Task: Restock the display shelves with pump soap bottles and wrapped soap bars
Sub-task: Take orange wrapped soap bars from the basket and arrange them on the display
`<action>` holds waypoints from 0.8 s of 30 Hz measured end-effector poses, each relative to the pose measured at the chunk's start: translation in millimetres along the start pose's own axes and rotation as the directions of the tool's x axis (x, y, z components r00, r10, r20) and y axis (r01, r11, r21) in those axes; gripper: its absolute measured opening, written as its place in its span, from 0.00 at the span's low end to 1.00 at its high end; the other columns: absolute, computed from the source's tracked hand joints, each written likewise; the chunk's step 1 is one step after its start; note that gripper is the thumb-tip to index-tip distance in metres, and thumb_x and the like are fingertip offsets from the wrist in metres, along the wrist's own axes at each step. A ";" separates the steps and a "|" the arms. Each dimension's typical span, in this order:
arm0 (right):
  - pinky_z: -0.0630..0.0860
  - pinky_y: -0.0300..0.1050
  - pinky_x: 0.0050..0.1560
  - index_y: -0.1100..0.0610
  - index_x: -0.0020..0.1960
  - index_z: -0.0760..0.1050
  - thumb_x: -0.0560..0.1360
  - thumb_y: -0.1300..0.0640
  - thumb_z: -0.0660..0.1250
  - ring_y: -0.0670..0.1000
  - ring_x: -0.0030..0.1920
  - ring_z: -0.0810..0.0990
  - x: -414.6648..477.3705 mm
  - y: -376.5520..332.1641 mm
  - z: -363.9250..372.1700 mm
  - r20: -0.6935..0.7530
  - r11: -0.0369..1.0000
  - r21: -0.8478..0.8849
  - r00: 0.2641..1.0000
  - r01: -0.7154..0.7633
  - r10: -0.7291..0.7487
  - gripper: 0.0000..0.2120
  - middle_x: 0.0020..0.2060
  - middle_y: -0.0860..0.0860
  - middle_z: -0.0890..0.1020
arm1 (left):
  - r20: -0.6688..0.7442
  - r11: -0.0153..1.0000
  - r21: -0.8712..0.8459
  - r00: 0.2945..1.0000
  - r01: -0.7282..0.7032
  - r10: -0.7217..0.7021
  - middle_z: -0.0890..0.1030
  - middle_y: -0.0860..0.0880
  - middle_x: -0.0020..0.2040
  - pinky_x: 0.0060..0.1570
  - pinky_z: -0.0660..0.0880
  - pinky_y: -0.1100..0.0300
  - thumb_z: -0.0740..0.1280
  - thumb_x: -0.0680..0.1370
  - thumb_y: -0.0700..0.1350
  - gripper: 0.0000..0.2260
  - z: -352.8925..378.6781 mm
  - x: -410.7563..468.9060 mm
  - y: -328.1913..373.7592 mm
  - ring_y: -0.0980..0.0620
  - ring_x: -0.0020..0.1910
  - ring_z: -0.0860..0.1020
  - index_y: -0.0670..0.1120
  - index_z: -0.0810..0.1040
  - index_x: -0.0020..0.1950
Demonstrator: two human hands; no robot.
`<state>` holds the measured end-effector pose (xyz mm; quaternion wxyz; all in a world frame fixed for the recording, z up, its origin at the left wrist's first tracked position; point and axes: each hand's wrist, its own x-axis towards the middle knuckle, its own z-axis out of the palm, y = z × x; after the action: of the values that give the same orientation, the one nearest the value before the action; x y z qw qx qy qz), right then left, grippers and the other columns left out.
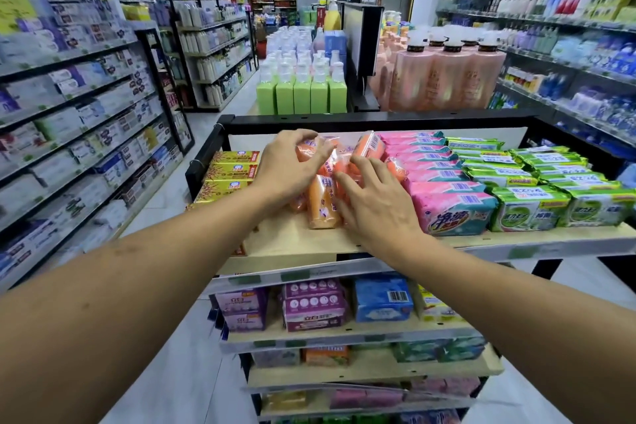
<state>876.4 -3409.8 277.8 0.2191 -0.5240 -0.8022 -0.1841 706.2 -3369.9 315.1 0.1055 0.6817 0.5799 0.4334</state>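
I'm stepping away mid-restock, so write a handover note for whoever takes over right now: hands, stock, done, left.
Left hand: fingers curled over the orange soap bars on the top shelf.
Right hand: fingers spread, pressing on the same pile.
Done: pink soap packs and green soap packs sit in rows to the right, yellow boxes to the left.
Left: the orange bars lie jumbled and need lining up; bare shelf shows in front of them. Pump bottles stand on the displays beyond, out of hand.
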 end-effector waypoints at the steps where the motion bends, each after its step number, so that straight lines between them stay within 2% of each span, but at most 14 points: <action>1: 0.70 0.56 0.66 0.54 0.67 0.73 0.79 0.48 0.62 0.61 0.67 0.69 -2.7 -0.3 0.4 -0.006 1.000 0.009 1.000 0.012 -0.012 0.19 0.68 0.59 0.72 | -0.007 1.000 0.010 1.000 -0.024 0.024 0.79 0.50 0.61 0.59 0.73 0.60 0.68 0.75 0.62 0.22 1.6 -3.0 -1.2 0.53 0.57 0.77 0.51 0.79 0.64; 3: 0.68 0.55 0.68 0.52 0.69 0.72 0.79 0.48 0.62 0.59 0.69 0.67 -5.4 0.0 -0.6 0.005 0.998 0.059 1.000 0.019 -0.019 0.20 0.69 0.56 0.71 | -0.045 0.993 0.056 0.994 -0.101 0.104 0.78 0.50 0.60 0.59 0.71 0.62 0.69 0.75 0.60 0.21 4.2 -8.7 -0.3 0.53 0.58 0.77 0.50 0.80 0.63; 5: 0.67 0.52 0.70 0.50 0.72 0.69 0.80 0.46 0.60 0.56 0.71 0.65 -3.8 2.1 -4.1 0.052 0.990 0.141 0.999 -0.004 -0.003 0.22 0.71 0.53 0.69 | -0.069 0.980 0.103 0.982 -0.168 0.176 0.78 0.49 0.60 0.61 0.72 0.58 0.71 0.75 0.57 0.18 7.2 -13.9 1.2 0.51 0.59 0.77 0.50 0.81 0.61; 7: 0.66 0.51 0.70 0.48 0.73 0.68 0.80 0.45 0.59 0.54 0.72 0.64 -2.3 3.3 -11.8 0.098 0.976 0.217 0.995 -0.034 0.013 0.22 0.72 0.51 0.69 | -0.097 0.970 0.155 0.974 -0.189 0.205 0.79 0.47 0.61 0.63 0.72 0.53 0.71 0.75 0.54 0.17 7.5 -20.2 4.7 0.49 0.61 0.76 0.50 0.82 0.61; 9: 0.67 0.50 0.69 0.48 0.72 0.69 0.80 0.47 0.61 0.52 0.71 0.66 -6.2 0.1 -24.4 0.105 0.950 0.305 0.994 -0.061 0.030 0.21 0.70 0.49 0.70 | -0.140 0.964 0.182 0.965 -0.195 0.222 0.80 0.46 0.60 0.62 0.72 0.52 0.71 0.75 0.51 0.14 0.6 -30.9 12.9 0.47 0.61 0.77 0.48 0.82 0.59; 11: 0.70 0.50 0.66 0.50 0.68 0.74 0.79 0.50 0.65 0.52 0.66 0.71 -18.6 -6.0 -37.7 0.006 0.907 0.418 0.999 -0.043 0.044 0.18 0.65 0.50 0.74 | -0.206 0.960 0.149 0.942 -0.236 0.264 0.81 0.46 0.55 0.57 0.74 0.53 0.69 0.76 0.47 0.10 -9.6 -48.6 24.2 0.48 0.55 0.79 0.45 0.83 0.54; 14: 0.74 0.46 0.54 0.57 0.56 0.81 0.78 0.57 0.67 0.52 0.53 0.78 -59.1 -20.6 -47.0 -0.214 0.820 0.568 0.974 0.066 0.070 0.09 0.51 0.51 0.81 | -0.329 0.945 0.023 0.890 -0.326 0.315 0.83 0.48 0.43 0.43 0.76 0.57 0.69 0.77 0.43 0.06 -19.6 -97.6 32.2 0.52 0.41 0.79 0.42 0.84 0.46; 15: 0.75 0.44 0.51 0.58 0.53 0.82 0.78 0.58 0.67 0.51 0.50 0.79 -76.6 -25.6 -45.8 -0.252 0.790 0.606 0.965 0.095 0.077 0.07 0.48 0.51 0.82 | -0.345 0.936 -0.006 0.879 -0.352 0.329 0.82 0.49 0.41 0.39 0.75 0.60 0.69 0.77 0.42 0.06 -19.2 -117.2 30.9 0.53 0.37 0.77 0.41 0.83 0.45; 17: 0.74 0.41 0.47 0.59 0.50 0.82 0.77 0.60 0.67 0.50 0.45 0.79 -119.4 -38.9 -28.5 -0.241 0.731 0.675 0.966 0.098 0.092 0.06 0.43 0.50 0.82 | -0.317 0.929 -0.047 0.888 -0.366 0.334 0.82 0.48 0.39 0.37 0.72 0.65 0.69 0.78 0.40 0.05 -6.9 -164.3 15.5 0.55 0.35 0.76 0.40 0.83 0.46; 19: 0.73 0.39 0.45 0.59 0.50 0.83 0.77 0.61 0.68 0.48 0.43 0.79 -169.5 -54.0 6.7 -0.119 0.683 0.730 0.985 0.005 0.121 0.05 0.42 0.50 0.82 | -0.268 0.948 -0.049 0.919 -0.313 0.289 0.81 0.49 0.39 0.38 0.71 0.67 0.69 0.78 0.39 0.04 15.8 -222.2 -13.0 0.56 0.35 0.75 0.40 0.83 0.46; 21: 0.75 0.38 0.44 0.57 0.50 0.83 0.77 0.62 0.69 0.45 0.42 0.80 -225.8 -66.0 55.4 0.112 0.600 0.772 0.973 -0.212 0.201 0.05 0.42 0.47 0.83 | -0.192 0.981 -0.061 0.966 -0.186 0.171 0.78 0.55 0.38 0.40 0.68 0.72 0.69 0.77 0.39 0.04 45.0 -286.7 -51.5 0.62 0.35 0.72 0.42 0.83 0.45; 22: 0.76 0.40 0.43 0.55 0.50 0.83 0.76 0.61 0.70 0.44 0.42 0.80 -253.9 -71.0 83.1 0.240 0.562 0.755 0.940 -0.337 0.242 0.05 0.42 0.46 0.83 | -0.135 0.993 -0.077 0.988 -0.090 0.079 0.77 0.57 0.39 0.41 0.67 0.74 0.69 0.77 0.41 0.04 60.7 -318.4 -74.2 0.63 0.35 0.72 0.43 0.83 0.45; 24: 0.77 0.43 0.44 0.53 0.50 0.84 0.77 0.59 0.70 0.44 0.41 0.81 -318.5 -79.6 145.1 0.508 0.511 0.640 0.815 -0.574 0.280 0.05 0.41 0.46 0.85 | 0.029 0.983 -0.062 0.985 0.172 -0.170 0.78 0.57 0.42 0.42 0.68 0.74 0.71 0.76 0.45 0.04 93.6 -388.4 -129.1 0.62 0.38 0.75 0.47 0.84 0.49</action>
<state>893.1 -3606.2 -22.1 0.3178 -0.5856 -0.6684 0.3307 701.4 -3639.5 -6.8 0.1710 0.6305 0.6208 0.4333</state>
